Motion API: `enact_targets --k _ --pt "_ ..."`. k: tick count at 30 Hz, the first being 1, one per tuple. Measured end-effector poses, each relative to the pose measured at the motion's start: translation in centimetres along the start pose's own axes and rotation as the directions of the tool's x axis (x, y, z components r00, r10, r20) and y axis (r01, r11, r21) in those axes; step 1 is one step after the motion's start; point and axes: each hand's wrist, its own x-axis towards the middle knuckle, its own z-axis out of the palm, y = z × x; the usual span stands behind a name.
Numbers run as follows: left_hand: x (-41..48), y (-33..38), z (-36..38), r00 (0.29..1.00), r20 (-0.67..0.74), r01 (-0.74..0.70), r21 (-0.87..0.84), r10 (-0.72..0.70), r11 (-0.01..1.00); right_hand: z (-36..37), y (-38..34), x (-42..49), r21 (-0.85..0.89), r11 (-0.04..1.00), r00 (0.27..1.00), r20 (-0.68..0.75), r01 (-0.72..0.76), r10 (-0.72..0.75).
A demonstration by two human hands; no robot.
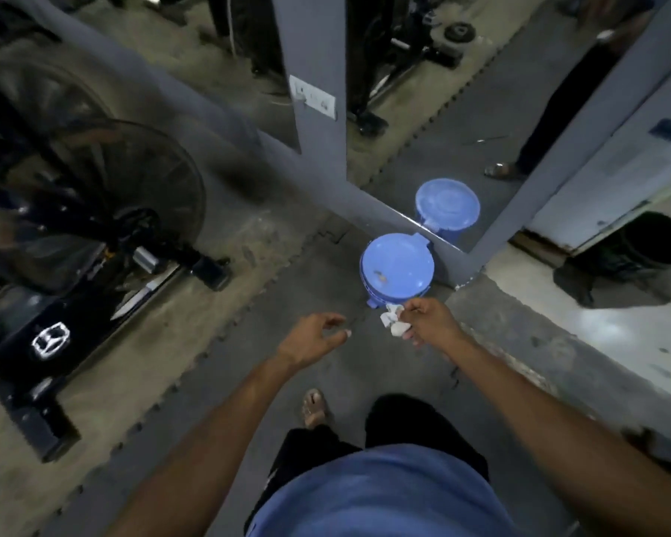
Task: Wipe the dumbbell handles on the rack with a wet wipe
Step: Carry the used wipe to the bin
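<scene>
Just on the near side of the blue bin (398, 265), the right hand (430, 321) pinches a crumpled white wipe (391, 321) between thumb and curled fingers. The wad hangs at the bin's near edge, above the dark floor mat (217, 439) and close to the small pedal at the bin's foot. The bin's round lid is down, with a few brownish specks on top.

To the left of the bin and a little nearer the body, the left hand (314, 337) hovers with its fingers loosely curled and the thumb apart from them — it holds nothing. Both forearms are bare and reach forward from a blue shirt (384, 498).

Behind the bin stands a wall mirror (481, 110), and the bin's reflection (447, 205) shows in it just beyond the real lid. Well to the left of the bin sits a black exercise machine (74, 211) with a large round wheel guard. To the right of the bin, past a grey wall edge, a black bucket (651, 238) rests on pale floor. Nearer than the bin — below the left hand — a sandalled foot (314, 406) stands on the mat.
</scene>
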Motion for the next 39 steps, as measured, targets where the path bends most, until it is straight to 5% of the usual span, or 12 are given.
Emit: enact_targets --k 21,39 --pt "32.2 5.7 -16.8 0.954 0.258 -0.198 0.171 0.151 0.965 -5.0 -14.4 22.5 0.219 0.973 0.960 -0.249 -0.073 0.128" --pt "44.7 9.3 -22.2 0.742 0.579 -0.522 0.184 0.337 0.833 -2.5 -17.1 25.6 0.432 0.899 0.813 -0.498 -0.068 0.301"
